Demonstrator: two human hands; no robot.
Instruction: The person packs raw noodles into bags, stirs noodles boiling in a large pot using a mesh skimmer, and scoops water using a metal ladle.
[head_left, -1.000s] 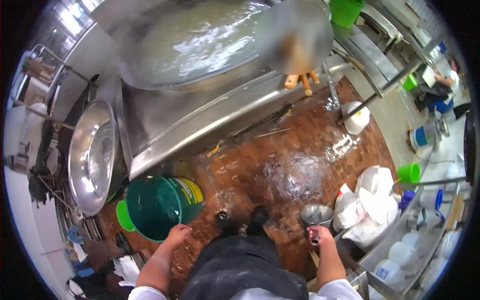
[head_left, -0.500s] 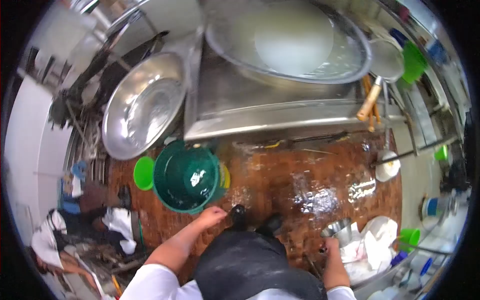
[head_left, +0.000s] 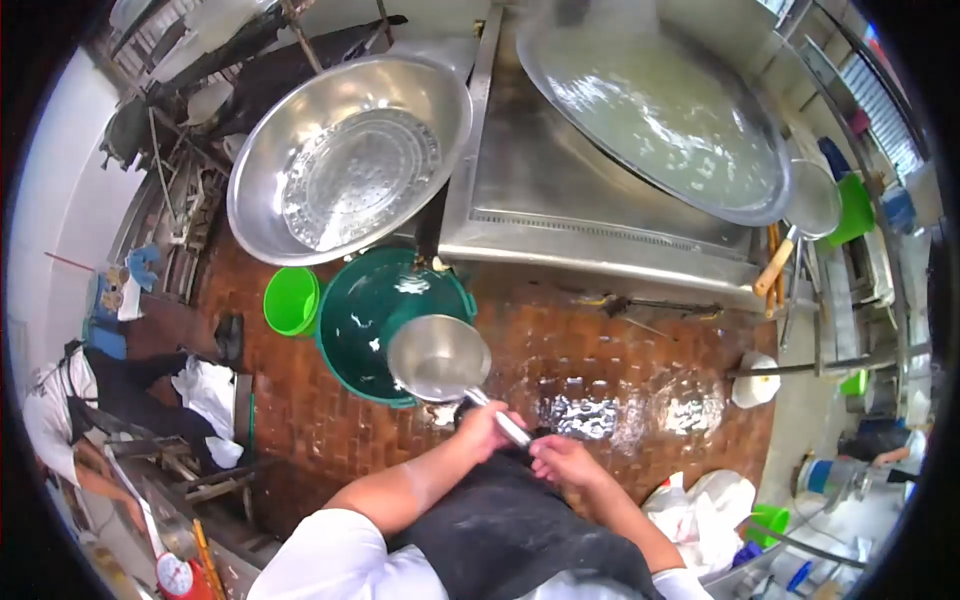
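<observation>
In the head view, a round metal dipper [head_left: 438, 357] with a straight handle is held in front of me, its bowl over the dark green tub [head_left: 345, 345]. My left hand [head_left: 488, 432] is closed round the handle near the bowl. Farther back, the end of the handle is gripped by the fingers of my right hand [head_left: 563, 460]. Water shows inside the tub, partly hidden by the dipper. Just above the tub, a wide metal basin [head_left: 270, 215] is tilted beside the steel stove [head_left: 600, 230].
A large wok [head_left: 690, 205] of cloudy, steaming liquid is set in the stove. At its right rests a strainer [head_left: 815, 200] with a wooden handle. A bright green bucket [head_left: 290, 300] stands by the tub. White bags [head_left: 705, 515] lie at right; another person [head_left: 65, 420] sits at left.
My right hand has brought the dipper from the lower right to the middle. My left hand has taken hold of its handle. The view has shifted, so the basin and wok look nearer.
</observation>
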